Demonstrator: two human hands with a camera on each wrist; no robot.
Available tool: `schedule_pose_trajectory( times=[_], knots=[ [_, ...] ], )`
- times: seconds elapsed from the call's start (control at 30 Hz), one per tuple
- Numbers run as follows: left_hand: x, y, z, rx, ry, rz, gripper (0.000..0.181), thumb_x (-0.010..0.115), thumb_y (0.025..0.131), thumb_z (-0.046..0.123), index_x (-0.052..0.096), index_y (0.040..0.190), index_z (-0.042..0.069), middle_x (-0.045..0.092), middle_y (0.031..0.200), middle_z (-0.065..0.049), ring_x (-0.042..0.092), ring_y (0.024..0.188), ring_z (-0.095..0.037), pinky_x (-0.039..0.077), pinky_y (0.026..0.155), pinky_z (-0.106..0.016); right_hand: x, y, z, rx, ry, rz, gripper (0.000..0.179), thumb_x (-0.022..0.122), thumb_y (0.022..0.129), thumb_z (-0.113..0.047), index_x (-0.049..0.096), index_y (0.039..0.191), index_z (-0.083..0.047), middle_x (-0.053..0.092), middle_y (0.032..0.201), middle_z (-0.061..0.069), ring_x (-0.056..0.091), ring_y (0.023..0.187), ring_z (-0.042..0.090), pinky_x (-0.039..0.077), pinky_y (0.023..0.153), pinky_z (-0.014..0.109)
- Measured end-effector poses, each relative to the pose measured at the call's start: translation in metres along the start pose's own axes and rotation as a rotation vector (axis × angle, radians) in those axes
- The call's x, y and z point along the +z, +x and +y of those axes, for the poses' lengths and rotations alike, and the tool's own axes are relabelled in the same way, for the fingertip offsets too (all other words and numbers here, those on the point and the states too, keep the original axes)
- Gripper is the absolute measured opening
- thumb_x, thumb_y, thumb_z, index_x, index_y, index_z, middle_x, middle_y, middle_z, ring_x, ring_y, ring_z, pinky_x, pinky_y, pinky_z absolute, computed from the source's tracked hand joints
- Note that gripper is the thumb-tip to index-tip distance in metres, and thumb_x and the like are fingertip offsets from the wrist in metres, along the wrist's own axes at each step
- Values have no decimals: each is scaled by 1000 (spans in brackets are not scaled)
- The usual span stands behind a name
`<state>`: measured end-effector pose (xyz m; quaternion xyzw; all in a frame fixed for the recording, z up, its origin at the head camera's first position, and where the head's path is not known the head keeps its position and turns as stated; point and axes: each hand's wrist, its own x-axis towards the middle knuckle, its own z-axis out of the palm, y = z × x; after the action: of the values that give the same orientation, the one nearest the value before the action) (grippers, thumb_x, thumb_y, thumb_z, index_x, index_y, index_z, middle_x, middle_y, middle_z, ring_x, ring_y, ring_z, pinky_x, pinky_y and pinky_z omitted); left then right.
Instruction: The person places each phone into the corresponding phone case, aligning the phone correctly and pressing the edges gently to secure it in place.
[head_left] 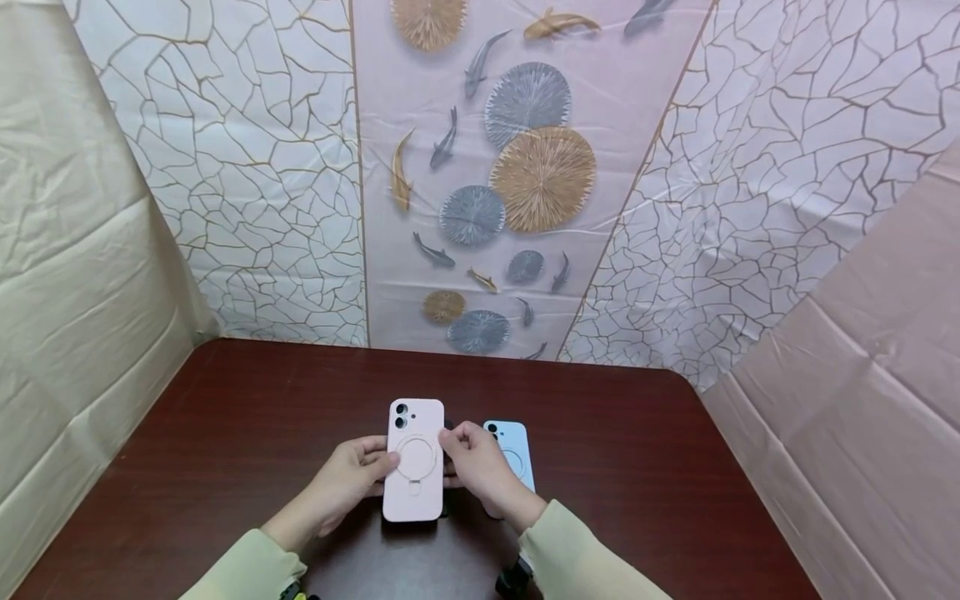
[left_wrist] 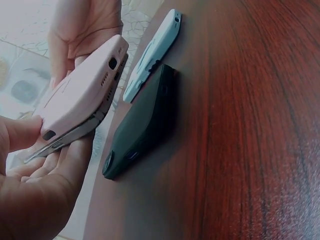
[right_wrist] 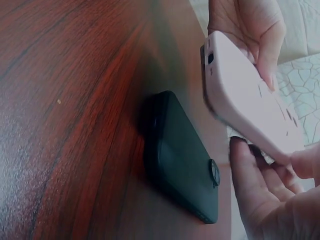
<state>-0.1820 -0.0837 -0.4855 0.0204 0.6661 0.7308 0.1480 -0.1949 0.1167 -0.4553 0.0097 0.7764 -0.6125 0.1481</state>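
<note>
A pink phone case (head_left: 415, 505) with a ring on its back and camera holes at the top is held up above the table between both hands. My left hand (head_left: 348, 479) grips its left edge, thumb on the back. My right hand (head_left: 483, 471) grips the opposite edge, thumb and fingers at the side. In the left wrist view, a thin phone (left_wrist: 82, 130) with a shiny edge lies against the case's underside, a gap showing along one side. Below them a black phone case (right_wrist: 182, 160) lies on the table, mostly hidden in the head view.
A light blue phone case (head_left: 517, 437) with a ring lies on the table behind my right hand, partly covered by it. The dark red-brown table (head_left: 637, 475) ends at patterned cloth walls (head_left: 285, 208) at the back and sides.
</note>
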Motion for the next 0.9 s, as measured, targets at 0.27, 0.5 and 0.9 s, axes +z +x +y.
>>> schedule_pose_trajectory(
  times=[0.27,0.5,0.9],
  knots=[
    [-1,-2,2,33,13,-82,45,53,100,8,40,133,-19,62,116,-28,66,96,-27,55,78,-41,-6,2,4,-20,78,-3,27,61,97,-27,58,96,0,66,87,13,69,77,23,57,67,36],
    [0,-4,1,56,-3,-127,45,51,100,6,37,134,-21,62,114,-27,66,96,-26,55,78,-41,-12,6,7,-41,115,-12,36,61,97,-29,55,119,-1,68,96,11,68,81,23,57,71,37],
    [3,-8,1,47,8,-211,47,52,99,6,35,134,-21,63,114,-27,66,95,-26,55,78,-42,-16,-6,-17,-39,110,11,31,51,102,-25,57,121,-1,69,101,10,66,89,25,56,76,41]
  ],
)
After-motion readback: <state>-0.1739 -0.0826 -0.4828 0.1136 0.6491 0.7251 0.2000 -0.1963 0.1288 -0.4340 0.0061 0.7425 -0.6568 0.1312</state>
